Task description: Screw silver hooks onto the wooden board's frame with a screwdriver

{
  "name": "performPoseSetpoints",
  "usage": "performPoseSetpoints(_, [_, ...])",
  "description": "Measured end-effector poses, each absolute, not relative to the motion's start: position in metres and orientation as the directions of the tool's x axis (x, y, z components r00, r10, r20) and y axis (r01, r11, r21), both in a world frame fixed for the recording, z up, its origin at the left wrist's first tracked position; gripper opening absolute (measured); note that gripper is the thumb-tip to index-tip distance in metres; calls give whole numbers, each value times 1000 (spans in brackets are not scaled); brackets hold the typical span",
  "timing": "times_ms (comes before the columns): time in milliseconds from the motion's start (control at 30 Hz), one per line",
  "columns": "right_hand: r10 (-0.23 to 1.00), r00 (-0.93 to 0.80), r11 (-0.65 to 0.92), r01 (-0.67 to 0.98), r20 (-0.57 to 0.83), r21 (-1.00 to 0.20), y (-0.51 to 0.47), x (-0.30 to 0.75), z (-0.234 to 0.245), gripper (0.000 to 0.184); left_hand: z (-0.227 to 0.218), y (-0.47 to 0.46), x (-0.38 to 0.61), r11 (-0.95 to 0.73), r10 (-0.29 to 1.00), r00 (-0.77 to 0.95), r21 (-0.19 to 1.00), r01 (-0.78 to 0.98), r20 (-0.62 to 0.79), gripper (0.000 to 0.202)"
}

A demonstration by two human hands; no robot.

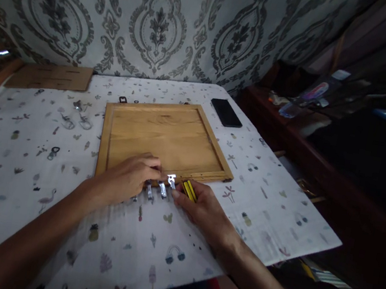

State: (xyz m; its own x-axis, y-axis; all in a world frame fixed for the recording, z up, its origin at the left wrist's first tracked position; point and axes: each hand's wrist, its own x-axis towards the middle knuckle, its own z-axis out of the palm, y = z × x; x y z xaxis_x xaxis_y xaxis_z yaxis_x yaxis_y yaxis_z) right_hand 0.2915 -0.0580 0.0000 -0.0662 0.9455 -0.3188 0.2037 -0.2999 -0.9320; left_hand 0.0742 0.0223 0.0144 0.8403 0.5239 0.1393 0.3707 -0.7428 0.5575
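A wooden board with a raised frame (pixel 157 135) lies flat on the table. Several shiny metal hooks (pixel 163 190) line its near edge and stick out toward me. My left hand (pixel 135 174) rests on that edge, fingers bent and pressed together, fingertips beside a bright metal hook (pixel 171 180); what they pinch, if anything, is hidden. From the right, my right hand (pixel 201 203) closes around a yellow-and-black tool handle (pixel 190 191), its working end out of sight. The right thumb and a fingertip also touch the lower end of that bright hook.
Left of the board lie clear plastic-looking pieces (pixel 77 116). A cardboard sheet (pixel 51 77) lies at the back left, a black phone (pixel 226 113) at the back right. Past the table's right edge, a plastic bottle (pixel 314 93) lies tilted on dark furniture. A patterned wall (pixel 159 19) stands behind.
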Motion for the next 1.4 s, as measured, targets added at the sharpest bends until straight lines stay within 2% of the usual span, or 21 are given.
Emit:
performPoseSetpoints(100, [945, -69, -302, 199, -321, -932, -58, 291, 2, 30, 14, 19, 75, -749, 514, 846, 555, 363, 139, 41])
performPoseSetpoints(300, [939, -53, -327, 175, -341, -929, -57, 290, 3, 34, 16, 17, 79, -765, 526, 844, 492, 415, 107, 48])
performPoseSetpoints(500, [927, -40, -356, 206, -372, -911, -59, 292, -2, 39, 20, 16, 82, -797, 522, 850, 397, 456, 71, 35])
performPoseSetpoints(633, [947, 5, -318, 172, -322, -932, -61, 298, 4, 53, 23, 15, 82, -779, 541, 840, 405, 479, 46, 32])
performPoseSetpoints(700, [958, 67, -285, 121, -278, -951, -59, 304, 16, 55, 24, 15, 81, -774, 537, 842, 426, 469, 48, 32])
performPoseSetpoints(833, [965, 261, -32, 15, -27, -999, -51, 312, 46, 39, 22, 16, 79, -789, 514, 855, 428, 441, 66, 29])
performPoseSetpoints(967, [881, 399, 222, 129, 255, -967, -41, 310, 59, 39, 15, 17, 76, -822, 477, 871, 410, 395, 118, 29])
performPoseSetpoints(1200, [819, 350, 399, 219, 454, -890, -21, 294, 38, 53, 16, 14, 76, -845, 463, 866, 390, 366, 190, 28])
performPoseSetpoints(1400, [734, 279, 559, 269, 619, -784, -12, 285, 21, 50, 16, 21, 75, -880, 408, 894, 341, 331, 185, 27])
